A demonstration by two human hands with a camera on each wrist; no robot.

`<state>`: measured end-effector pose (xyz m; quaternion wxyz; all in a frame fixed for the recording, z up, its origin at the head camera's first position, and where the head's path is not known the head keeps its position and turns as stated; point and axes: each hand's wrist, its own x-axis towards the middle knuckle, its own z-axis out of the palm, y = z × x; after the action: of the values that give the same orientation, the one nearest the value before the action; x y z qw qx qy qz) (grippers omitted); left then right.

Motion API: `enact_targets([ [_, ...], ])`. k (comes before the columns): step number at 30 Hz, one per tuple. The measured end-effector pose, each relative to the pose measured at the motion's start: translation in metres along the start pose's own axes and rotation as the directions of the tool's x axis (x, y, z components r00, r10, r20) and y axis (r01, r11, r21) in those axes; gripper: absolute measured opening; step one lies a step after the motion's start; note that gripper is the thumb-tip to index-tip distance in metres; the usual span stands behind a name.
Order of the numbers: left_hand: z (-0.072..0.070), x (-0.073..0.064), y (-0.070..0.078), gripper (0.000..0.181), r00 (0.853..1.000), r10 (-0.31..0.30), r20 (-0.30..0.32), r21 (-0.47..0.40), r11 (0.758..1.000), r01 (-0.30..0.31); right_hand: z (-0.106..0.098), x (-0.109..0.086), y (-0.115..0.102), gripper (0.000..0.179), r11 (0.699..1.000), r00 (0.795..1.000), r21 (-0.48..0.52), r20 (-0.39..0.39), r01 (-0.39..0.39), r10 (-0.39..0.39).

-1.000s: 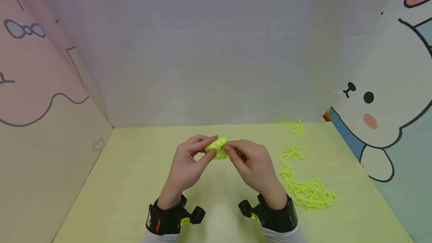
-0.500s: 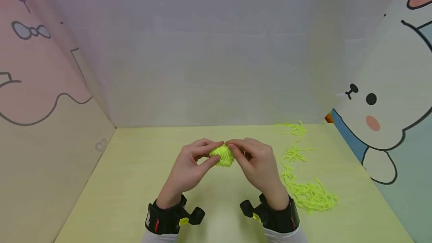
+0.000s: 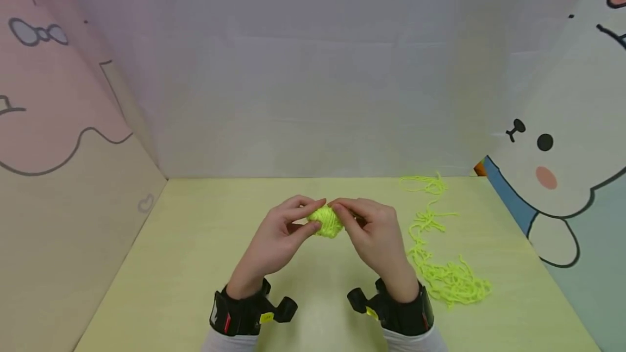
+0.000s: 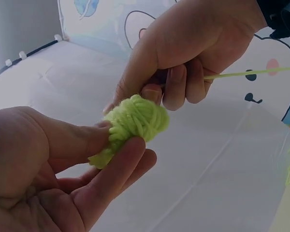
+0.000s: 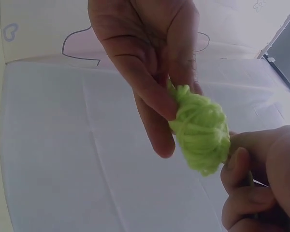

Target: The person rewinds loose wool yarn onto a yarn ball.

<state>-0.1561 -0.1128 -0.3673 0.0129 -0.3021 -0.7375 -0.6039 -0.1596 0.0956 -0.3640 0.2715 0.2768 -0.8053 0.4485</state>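
A small ball of neon yellow-green yarn (image 3: 326,222) is held up above the table between both hands. My left hand (image 3: 274,235) pinches its left end between thumb and fingers, seen close in the left wrist view on the wound yarn (image 4: 137,118). At the ball's right side, my right hand (image 3: 374,235) pinches the yarn strand with thumb and forefinger, its other fingers curled. From that hand the strand (image 4: 253,74) runs out to the right in the left wrist view. The right wrist view shows the ball (image 5: 200,133) with wraps lying across each other.
Loose tangled yarn (image 3: 452,282) lies on the right of the pale yellow table (image 3: 195,297), trailing back through a smaller tangle (image 3: 426,220) to a thin bunch (image 3: 430,183) near the far edge. A white back panel (image 3: 313,96) and printed side panels enclose the table.
Both hands have shifted slightly right with the yarn ball. The ball has turned in the left fingers, and the right fingers have moved up along its upper right side.
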Motion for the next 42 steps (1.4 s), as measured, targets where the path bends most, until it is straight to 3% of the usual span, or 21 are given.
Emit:
enact_targets([
  [5,0.004,0.002,-0.001,0.049,0.999,-0.043,-0.001,-0.023,0.999,0.043,0.002,0.002,0.001,0.011,1.0,0.999,-0.008,-0.044,-0.005,0.004],
  [10,0.007,0.003,-0.001,0.053,0.994,-0.104,-0.033,-0.042,0.994,0.102,0.002,0.001,0.0,0.01,0.999,1.0,-0.029,-0.02,-0.022,0.022],
  [17,0.008,0.005,0.025,0.047,0.987,-0.15,-0.062,0.037,0.988,0.152,0.0,0.001,0.0,0.01,0.998,0.998,-0.045,0.036,-0.053,0.055],
  [21,0.008,0.005,0.027,0.039,0.987,-0.148,-0.067,0.016,0.989,0.149,-0.001,0.001,0.003,0.01,0.997,0.996,-0.034,0.038,-0.076,0.077],
  [27,0.006,0.003,0.007,0.038,0.982,-0.175,-0.066,-0.043,0.984,0.173,-0.002,-0.001,0.005,0.009,0.992,0.991,-0.043,0.051,-0.119,0.121],
  [32,0.001,0.0,-0.001,0.037,0.983,-0.174,-0.05,-0.033,0.984,0.173,-0.001,0.0,0.005,0.01,0.988,0.986,-0.044,0.071,-0.149,0.152],
  [37,-0.001,0.0,-0.001,0.036,0.99,-0.131,-0.059,-0.102,0.987,0.124,0.0,0.0,0.006,0.014,0.981,0.971,-0.046,0.134,-0.191,0.196],
  [42,-0.001,0.0,0.0,0.035,0.988,-0.118,-0.096,-0.225,0.97,0.094,0.003,-0.002,0.007,0.012,0.975,0.947,-0.092,0.238,-0.201,0.217],
])
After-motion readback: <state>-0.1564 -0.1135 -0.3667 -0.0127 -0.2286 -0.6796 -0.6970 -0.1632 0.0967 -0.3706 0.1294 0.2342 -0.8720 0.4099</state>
